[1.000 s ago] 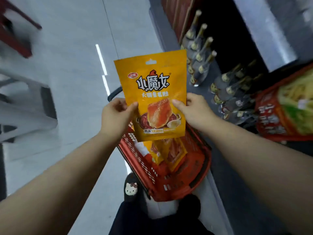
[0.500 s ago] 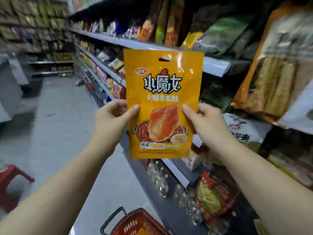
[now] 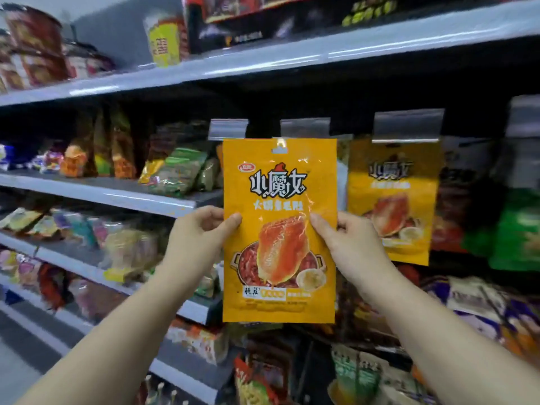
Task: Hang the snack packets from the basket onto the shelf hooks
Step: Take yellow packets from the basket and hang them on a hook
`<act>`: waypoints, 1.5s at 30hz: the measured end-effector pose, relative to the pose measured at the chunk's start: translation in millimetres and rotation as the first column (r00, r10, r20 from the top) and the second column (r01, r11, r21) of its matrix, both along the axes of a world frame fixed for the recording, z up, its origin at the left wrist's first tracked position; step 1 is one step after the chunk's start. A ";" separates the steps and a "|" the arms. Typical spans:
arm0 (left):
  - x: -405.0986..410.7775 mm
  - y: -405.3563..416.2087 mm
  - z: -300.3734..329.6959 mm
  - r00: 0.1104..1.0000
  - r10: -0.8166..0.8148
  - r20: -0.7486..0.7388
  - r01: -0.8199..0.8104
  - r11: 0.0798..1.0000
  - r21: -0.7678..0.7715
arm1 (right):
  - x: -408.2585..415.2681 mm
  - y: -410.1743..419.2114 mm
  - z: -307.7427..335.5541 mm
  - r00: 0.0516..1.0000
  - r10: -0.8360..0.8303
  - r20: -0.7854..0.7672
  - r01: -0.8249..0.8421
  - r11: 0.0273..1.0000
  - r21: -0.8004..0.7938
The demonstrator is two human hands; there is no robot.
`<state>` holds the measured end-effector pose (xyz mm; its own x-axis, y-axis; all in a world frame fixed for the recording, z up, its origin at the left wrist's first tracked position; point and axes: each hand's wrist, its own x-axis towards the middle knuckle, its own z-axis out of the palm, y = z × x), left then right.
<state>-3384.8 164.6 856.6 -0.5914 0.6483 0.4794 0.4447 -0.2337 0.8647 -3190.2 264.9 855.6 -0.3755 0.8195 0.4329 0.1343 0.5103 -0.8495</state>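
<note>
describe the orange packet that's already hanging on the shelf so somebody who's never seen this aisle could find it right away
Look under the long grey shelf edge that crosses the top of the view, where clear price tag holders hang in a row. The hanging orange packet is below the third holder from the left, right of the matching held packet. Its neighbour on the right is green, and no hand touches it.

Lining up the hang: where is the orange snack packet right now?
Head view, centre: the orange snack packet is held upright by the left hand and right hand, its top just below a clear price-tag holder, left of a matching hung packet.
</note>
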 end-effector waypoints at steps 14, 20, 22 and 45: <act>112.5 132.2 3.9 0.972 -0.232 0.030 0.233 0.971 -0.046 | 128.6 76.1 -3.6 0.956 -0.294 -0.011 0.294 0.955 0.037; 111.6 136.8 7.2 0.979 -0.203 0.001 0.202 0.978 0.054 | 125.7 85.1 -3.3 0.960 -0.276 -0.048 0.280 0.952 0.122; 110.4 134.9 1.5 0.979 -0.202 -0.026 0.203 0.976 0.079 | 126.1 84.7 -8.1 0.968 -0.240 -0.073 0.248 0.961 0.124; 107.9 184.5 12.1 0.953 -0.281 0.109 0.271 0.957 0.102 | 120.8 134.4 15.0 0.958 -0.276 -0.077 0.283 0.952 0.113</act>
<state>-3276.9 349.2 868.7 -0.4521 0.7544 0.4759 0.2456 -0.4076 0.8795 -3069.4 399.4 870.7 -0.1092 0.8274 0.5509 0.2371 0.5599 -0.7939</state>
